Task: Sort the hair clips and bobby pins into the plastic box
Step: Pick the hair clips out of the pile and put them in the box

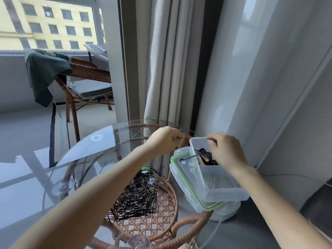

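Note:
A clear plastic box sits at the table's right edge on a green-rimmed lid. Dark hair clips are piled in its far end, and one bobby pin lies in its near end. My right hand hovers over the clips with fingers curled at the box's far rim; what it pinches is hidden. My left hand is raised left of the box, fingers curled, its fingertips out of sight. A big heap of black bobby pins lies on the glass table top.
The round glass top rests on a rattan frame. Grey curtains hang just behind the table, and a white wall panel stands behind the box. A rattan chair with a green cloth stands farther back at the left, by the window.

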The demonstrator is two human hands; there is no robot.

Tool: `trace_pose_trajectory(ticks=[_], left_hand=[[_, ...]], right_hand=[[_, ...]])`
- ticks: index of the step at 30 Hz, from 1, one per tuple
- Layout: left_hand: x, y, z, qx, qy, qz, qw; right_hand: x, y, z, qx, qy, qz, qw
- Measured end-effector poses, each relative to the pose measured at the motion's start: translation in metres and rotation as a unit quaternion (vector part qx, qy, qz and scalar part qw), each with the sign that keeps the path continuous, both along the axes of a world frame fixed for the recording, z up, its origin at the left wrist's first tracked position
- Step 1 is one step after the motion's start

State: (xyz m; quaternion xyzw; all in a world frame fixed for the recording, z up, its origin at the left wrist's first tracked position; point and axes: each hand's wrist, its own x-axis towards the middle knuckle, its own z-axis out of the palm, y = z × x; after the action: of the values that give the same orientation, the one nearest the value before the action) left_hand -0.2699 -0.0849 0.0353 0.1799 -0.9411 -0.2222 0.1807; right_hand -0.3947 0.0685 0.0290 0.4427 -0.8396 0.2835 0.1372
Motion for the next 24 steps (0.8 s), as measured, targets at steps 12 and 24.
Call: trace_pose_trajectory(ticks=[12, 24], left_hand=[[0.150, -0.072, -0.050, 0.031, -0.295, 0.206, 0.932], [0.127, -0.063, -0.057, 0.094, -0.198, 0.166, 0.961]], right_hand=[[0.102, -0.112, -0.050, 0.230, -0.111, 0.190, 0.948], [0.105, -0.134, -0.057, 0.273, -0.211, 0.213, 0.914]])
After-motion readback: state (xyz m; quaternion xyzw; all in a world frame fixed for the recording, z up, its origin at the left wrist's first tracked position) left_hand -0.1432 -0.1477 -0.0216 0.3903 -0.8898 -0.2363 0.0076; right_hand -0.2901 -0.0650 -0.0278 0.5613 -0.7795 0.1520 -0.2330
